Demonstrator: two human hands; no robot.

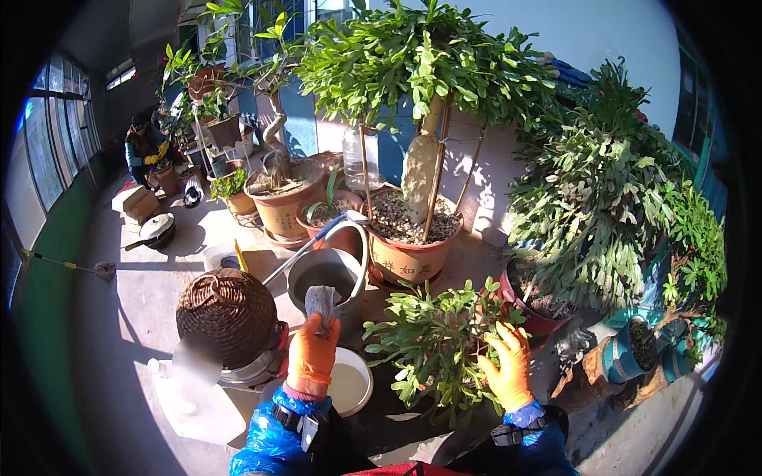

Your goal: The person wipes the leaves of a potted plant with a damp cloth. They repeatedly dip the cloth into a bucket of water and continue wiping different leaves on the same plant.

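Observation:
My left hand (312,357), in an orange glove, is closed around a bunched grey cloth (321,301). It holds the cloth up over the near rim of a grey bucket (305,266). My right hand (508,369), gloved the same way, is at the right side of a leafy green potted plant (429,341). Its fingers are apart and reach against the outer leaves. The plant's pot is mostly hidden under the foliage. Beside my left wrist stands a white basin (349,381) with pale liquid in it.
At left are a brown wicker basket (225,317) and a white plastic jug (194,408). A long-handled tool (313,238) leans across the bucket. Large potted plants, including a tall one in a terracotta pot (409,258), line the wall. Another person (147,151) works at the far left.

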